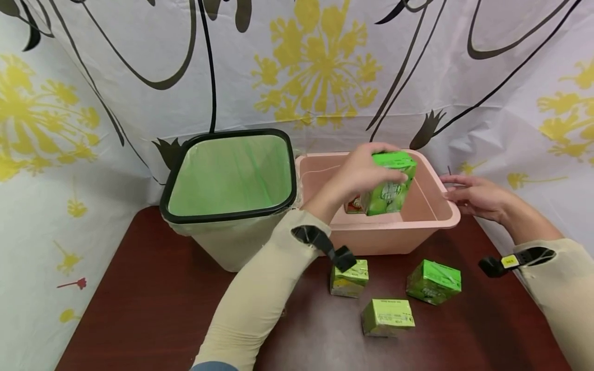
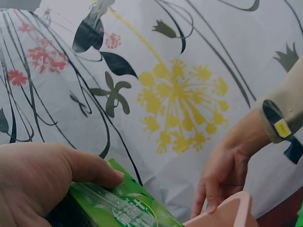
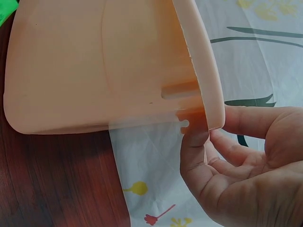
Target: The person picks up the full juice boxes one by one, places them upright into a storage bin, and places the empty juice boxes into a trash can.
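Note:
My left hand [image 1: 364, 172] grips a green drink carton [image 1: 393, 185] from above and holds it tilted over the pink tub [image 1: 436, 212]. The left wrist view shows the thumb [image 2: 90, 168] lying on the green carton [image 2: 125, 208]. An orange-red carton [image 1: 353, 205] lies inside the tub. My right hand [image 1: 473, 196] rests against the tub's right rim with loosely extended fingers. In the right wrist view the thumb [image 3: 194, 146] touches the rim corner of the tub [image 3: 104, 66]. Three more green cartons [image 1: 349, 278] [image 1: 433, 282] [image 1: 387, 317] lie on the table in front of the tub.
A beige bin with a black rim and green liner [image 1: 229, 175] stands left of the tub, touching it. The dark red table [image 1: 139, 309] is backed by a white cloth with yellow flowers [image 1: 320, 62]. Black straps with cameras sit on both wrists.

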### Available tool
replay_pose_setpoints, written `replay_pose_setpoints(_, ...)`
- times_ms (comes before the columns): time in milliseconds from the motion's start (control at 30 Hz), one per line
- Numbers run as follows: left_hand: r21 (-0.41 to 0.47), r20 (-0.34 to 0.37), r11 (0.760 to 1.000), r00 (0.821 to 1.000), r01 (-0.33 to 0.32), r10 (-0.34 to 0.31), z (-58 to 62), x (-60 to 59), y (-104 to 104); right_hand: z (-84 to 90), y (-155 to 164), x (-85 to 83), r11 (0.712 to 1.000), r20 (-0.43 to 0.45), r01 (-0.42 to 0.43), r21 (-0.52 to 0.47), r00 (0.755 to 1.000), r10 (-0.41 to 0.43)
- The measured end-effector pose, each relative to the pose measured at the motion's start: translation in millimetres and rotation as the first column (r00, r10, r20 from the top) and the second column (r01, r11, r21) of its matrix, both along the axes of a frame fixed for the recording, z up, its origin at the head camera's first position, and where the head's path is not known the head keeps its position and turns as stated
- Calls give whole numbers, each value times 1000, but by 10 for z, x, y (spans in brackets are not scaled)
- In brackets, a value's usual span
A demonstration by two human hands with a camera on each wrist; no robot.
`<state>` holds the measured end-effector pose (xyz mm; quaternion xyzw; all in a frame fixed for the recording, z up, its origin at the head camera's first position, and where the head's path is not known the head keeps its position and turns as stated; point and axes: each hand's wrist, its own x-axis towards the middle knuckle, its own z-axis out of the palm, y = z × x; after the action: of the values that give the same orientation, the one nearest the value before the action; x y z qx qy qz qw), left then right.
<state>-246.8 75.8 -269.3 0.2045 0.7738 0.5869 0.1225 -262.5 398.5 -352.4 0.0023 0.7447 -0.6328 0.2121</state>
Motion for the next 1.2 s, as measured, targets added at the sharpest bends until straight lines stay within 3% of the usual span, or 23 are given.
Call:
replay_pose_setpoints(233, -53, 74, 997, 995, -61, 65, 43, -249, 146, -8, 0, 6, 1000, 0, 6, -13, 1000, -6)
replay_pose_setpoints(333, -126, 82, 990, 994, -56, 67, 70, -346, 147, -13, -6, 4, 1000, 0, 8, -13, 1000, -8)
replay_pose_setpoints(433, -208, 80, 977, 994, -50, 68, 111, -434, 135, -14, -10, 2, 1000, -3, 8, -10, 1000, -8)
replay_pose_setpoints(533, -307, 60, 949, 993, -78, 101, 161, -513, 136, -11, -9, 3, 1000, -8, 6, -1, 1000, -6)
replay_pose_setpoints(633, -461, -1, 875, 987, -146, 164, 213, -573, 151, -4, -11, 0, 1000, -13, 4, 8, 1000, -4)
replay_pose_setpoints(767, -660, -119, 720, 977, -213, 179, 228, -632, 188, -1, -16, 2, 1000, -7, 6, 7, 1000, -6)
replay_pose_setpoints(833, -735, -140, 641, 975, -221, 175, 222, -675, 211, -2, -21, 3, 1000, -6, 6, 4, 1000, -6)
replay_pose_setpoints(900, -781, -135, 584, 972, -223, 190, 199, -732, 223, -4, -25, 2, 1000, -9, 5, 1, 1000, -5)
replay_pose_setpoints(1000, -817, -113, 532, 967, -222, 230, 161, -776, 221, -7, -18, 1, 1000, -13, 2, 1, 1000, -2)
replay_pose_setpoints(1133, -810, -128, 526, 954, -259, 272, 77, -748, 200, -4, 1, 3, 1000, -8, 5, -15, 1000, -5)
replay_pose_setpoints(1200, -793, -145, 536, 945, -288, 293, 20, -729, 188, 0, -1, 4, 1000, -5, 7, -19, 1000, -7)
